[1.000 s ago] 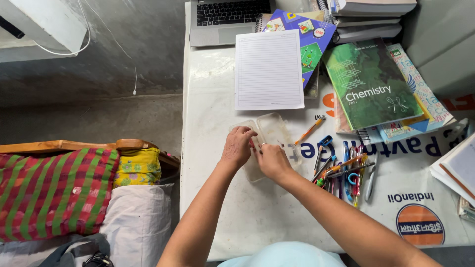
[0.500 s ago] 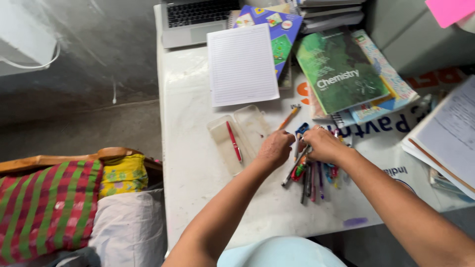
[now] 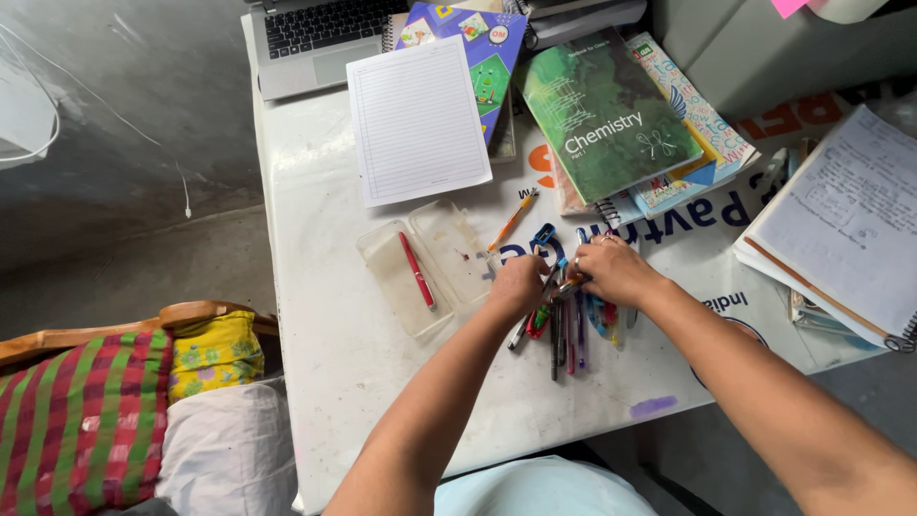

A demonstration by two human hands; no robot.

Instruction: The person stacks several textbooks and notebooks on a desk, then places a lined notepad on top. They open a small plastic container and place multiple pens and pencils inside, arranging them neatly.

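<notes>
Multicoloured pens (image 3: 568,330) lie in a loose heap on the white surface (image 3: 382,392), and both hands are right in among them. The left hand (image 3: 519,284) is curled at the heap's near-left edge, fingers closed on a pen. The right hand (image 3: 611,269) pinches another pen at the top of the pile. Just left of the left hand sits a clear plastic case (image 3: 425,272), open, with one red pen (image 3: 416,270) inside. An orange pencil (image 3: 512,220) lies just beyond the hands, with a lined sheet (image 3: 415,119) and a green textbook (image 3: 607,115) farther out.
</notes>
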